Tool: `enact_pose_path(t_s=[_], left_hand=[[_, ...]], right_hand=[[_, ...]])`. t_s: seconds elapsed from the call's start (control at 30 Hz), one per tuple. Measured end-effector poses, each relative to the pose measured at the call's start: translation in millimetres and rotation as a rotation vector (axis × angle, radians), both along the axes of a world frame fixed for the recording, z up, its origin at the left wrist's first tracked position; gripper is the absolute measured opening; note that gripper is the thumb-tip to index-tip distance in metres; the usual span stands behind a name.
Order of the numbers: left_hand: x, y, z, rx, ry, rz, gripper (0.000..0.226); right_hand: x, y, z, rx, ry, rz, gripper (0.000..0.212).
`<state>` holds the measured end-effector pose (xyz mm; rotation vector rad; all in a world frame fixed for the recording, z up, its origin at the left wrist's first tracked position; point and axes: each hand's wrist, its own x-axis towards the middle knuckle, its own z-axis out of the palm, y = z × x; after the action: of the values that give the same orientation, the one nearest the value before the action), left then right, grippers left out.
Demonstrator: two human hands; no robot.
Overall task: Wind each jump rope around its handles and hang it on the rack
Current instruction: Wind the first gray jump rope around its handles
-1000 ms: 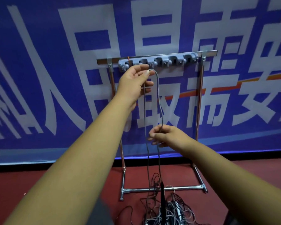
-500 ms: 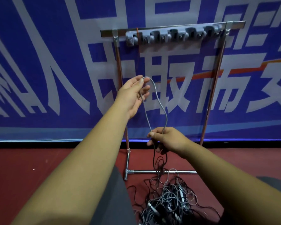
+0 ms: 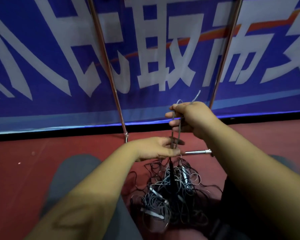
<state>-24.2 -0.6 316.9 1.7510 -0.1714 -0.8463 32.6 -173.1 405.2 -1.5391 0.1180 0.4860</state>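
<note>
My right hand (image 3: pixel 189 117) grips a doubled grey jump rope (image 3: pixel 176 130), whose small loop sticks out above the fist. The two strands hang straight down to my left hand (image 3: pixel 156 148), which lies just below with its fingers closing around them. Under that hand a black handle (image 3: pixel 171 172) dangles upright over a tangled pile of grey and black ropes (image 3: pixel 170 196) on the red floor. Only the two metal legs (image 3: pixel 109 70) and a piece of the base bar (image 3: pixel 197 151) of the rack are in view; its hooks are out of frame.
A blue banner with big white characters (image 3: pixel 163 49) covers the wall behind the rack. My knees in dark trousers (image 3: pixel 73 181) flank the rope pile. Red floor (image 3: pixel 24 161) stretches to the left.
My left hand has dropped from the top of the rope loop down to just under my right hand. The view has tilted downward, so the rack's hooks have left the frame.
</note>
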Motion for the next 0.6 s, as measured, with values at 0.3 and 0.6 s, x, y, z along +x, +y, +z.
enact_pose_path(t_s=[0.3, 0.6], left_hand=[[34, -19, -39, 0.384, -0.178, -0.057, 0.012], [59, -21, -16, 0.027, 0.0, 0.467, 0.015]], right_hand=[[38, -31, -34, 0.028, 0.139, -0.103, 0.024], [50, -29, -72, -0.301, 0.394, 0.223, 0.122]])
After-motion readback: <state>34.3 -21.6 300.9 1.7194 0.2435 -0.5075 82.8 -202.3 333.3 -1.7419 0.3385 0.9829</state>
